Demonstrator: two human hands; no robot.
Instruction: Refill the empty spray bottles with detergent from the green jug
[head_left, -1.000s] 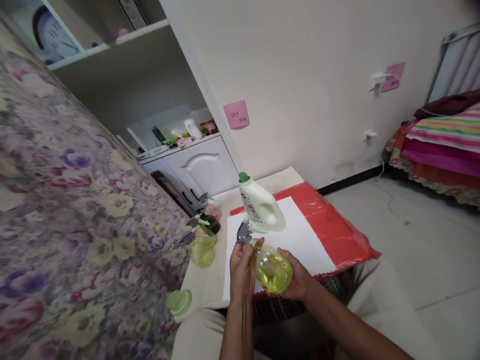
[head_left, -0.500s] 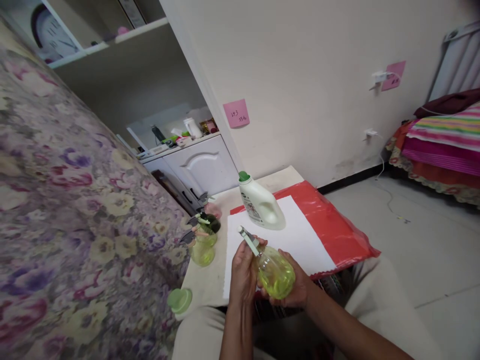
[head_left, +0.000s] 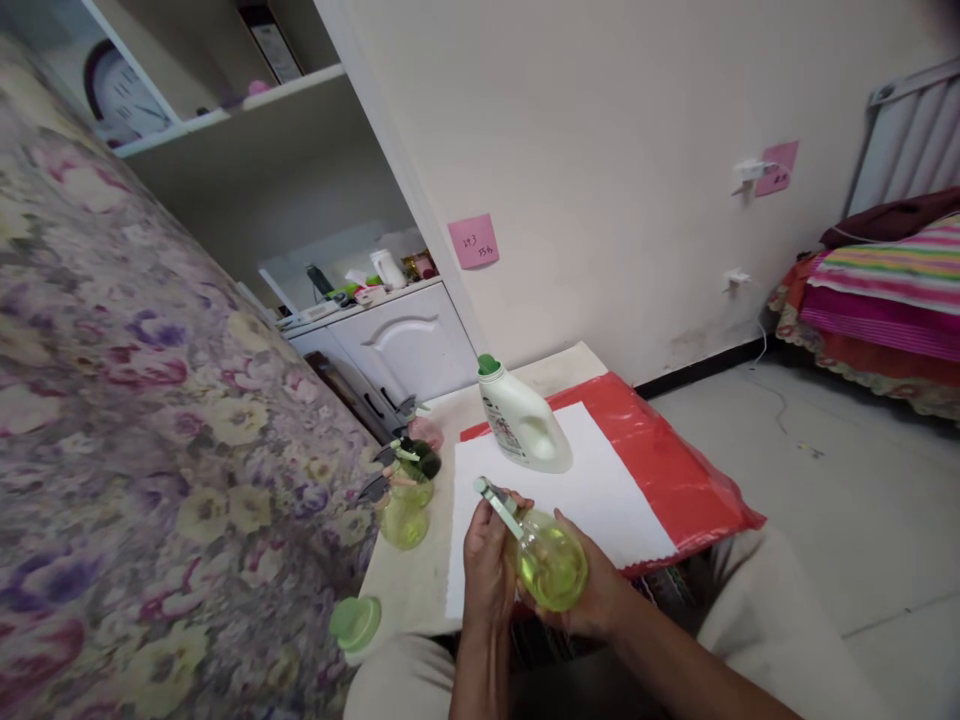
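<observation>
A clear spray bottle [head_left: 553, 566] with yellow-green liquid is held between my two hands above the table's front edge. My left hand [head_left: 491, 550] is closed about its neck, just below the pale green spray head [head_left: 498, 508]. Round the body from the right wraps my right hand [head_left: 592, 590]; its fingers are partly hidden behind the bottle. Beyond my hands, a pale green jug [head_left: 523, 418] with an uncapped-looking green top stands on the white sheet [head_left: 619, 500]. A green cap [head_left: 355, 624] sits at the table's front left corner.
Several more spray bottles [head_left: 405, 520] stand along the table's left edge beside the floral curtain [head_left: 225, 480]. Red plastic [head_left: 675, 480] lies under the white sheet. Behind is a cabinet [head_left: 397, 345]; a bed [head_left: 885, 300] stands at the right.
The view has shifted slightly, so the scene sits a little lower. In my hands the spray bottle has tipped, its base turned more toward me and its liquid settled differently.
</observation>
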